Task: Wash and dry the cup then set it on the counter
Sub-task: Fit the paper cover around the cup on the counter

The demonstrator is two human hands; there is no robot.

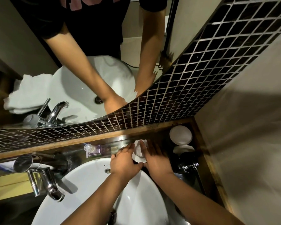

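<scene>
A small clear cup (139,151) stands upright on a white paper sheet (136,158), on the counter just behind the white sink basin (88,179). My left hand (125,159) lies to the cup's left with fingers stretched out, a small gap from the glass. On the cup's right is my right hand (155,159), fingers spread and blurred, its thumb against the cup's side. Neither hand wraps around the cup.
A chrome faucet (49,184) reaches over the basin at left. A pump bottle (90,150) stands behind the basin. White round lids (180,135) and a black bag (187,162) fill the right corner. The mirror (81,46) reflects a white towel (28,93).
</scene>
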